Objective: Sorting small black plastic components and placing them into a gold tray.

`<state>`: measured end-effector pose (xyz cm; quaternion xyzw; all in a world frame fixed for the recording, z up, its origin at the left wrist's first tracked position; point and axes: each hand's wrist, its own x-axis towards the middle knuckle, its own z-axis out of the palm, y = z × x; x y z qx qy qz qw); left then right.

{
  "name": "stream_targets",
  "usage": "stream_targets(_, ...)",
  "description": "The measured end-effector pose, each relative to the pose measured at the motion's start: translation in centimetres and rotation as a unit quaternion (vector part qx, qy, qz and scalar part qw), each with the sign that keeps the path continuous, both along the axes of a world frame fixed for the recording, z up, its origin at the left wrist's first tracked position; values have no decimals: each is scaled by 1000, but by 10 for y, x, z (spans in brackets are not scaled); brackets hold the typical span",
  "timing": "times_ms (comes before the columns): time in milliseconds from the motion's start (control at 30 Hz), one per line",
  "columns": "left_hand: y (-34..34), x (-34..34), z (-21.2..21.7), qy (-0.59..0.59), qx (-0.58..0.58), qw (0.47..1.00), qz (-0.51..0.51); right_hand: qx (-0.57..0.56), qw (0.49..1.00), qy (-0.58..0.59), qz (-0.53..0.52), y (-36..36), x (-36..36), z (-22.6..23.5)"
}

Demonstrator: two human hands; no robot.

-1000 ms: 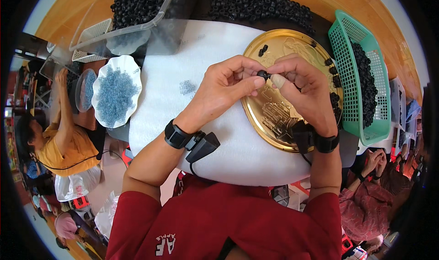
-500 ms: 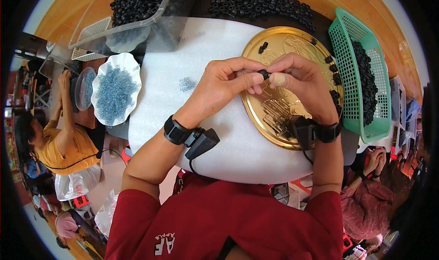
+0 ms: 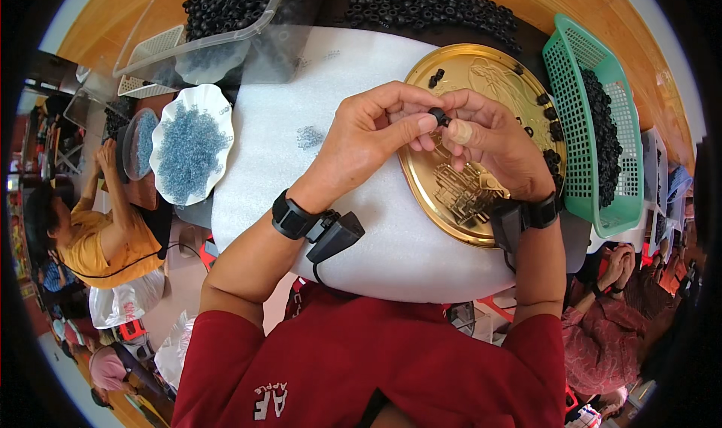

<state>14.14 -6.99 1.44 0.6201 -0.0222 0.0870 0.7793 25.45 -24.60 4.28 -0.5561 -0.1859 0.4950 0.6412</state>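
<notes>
My left hand pinches a small black ring-shaped part between thumb and forefinger. From the other side, my right hand, with a tan bandage on its thumb, grips the same part or a small black piece joined to it; the fingers partly hide this. Both hands are over the left side of a round gold tray. A pair of small black pieces lies near the tray's far left, and several black pieces line its right side.
White foam sheet covers the table. At left stands a scalloped white dish of clear bluish bits. Beyond are a clear bin and a heap of black rings. A green basket stands right. Other people work on both sides.
The black part has tilted in my fingers, so its ring shape shows better. My right hand has turned slightly and its fingers have shifted lower. At left, the other person's arms have moved.
</notes>
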Motion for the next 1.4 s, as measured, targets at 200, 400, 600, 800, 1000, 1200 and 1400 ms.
stream_targets(200, -3, -2, 2, 14, 17, 1000, 15, 22, 1000, 17, -2, 0, 3, -6)
stream_targets(400, -6, -1, 2, -17, 82, 995, 47, 48, 998, 49, -3, 1, 1, -7)
stream_targets(600, -2, -4, 7, -116, 240, 958, 106, 70, 988, 132, 29, -1, 2, -7)
stream_targets(800, -3, -3, 4, -166, 182, 966, 80, 127, 978, 135, 97, -3, 1, -11)
stream_targets(1000, -3, -3, 6, -163, 132, 977, 27, 155, 977, 96, 108, -2, -1, -13)
stream_targets(1200, -1, 0, 5, -167, 175, 970, 28, 145, 981, 95, 92, -2, -3, -12)
stream_targets(1400, -2, 0, 11, -172, 234, 956, 32, 138, 982, 86, 96, -2, -1, -9)
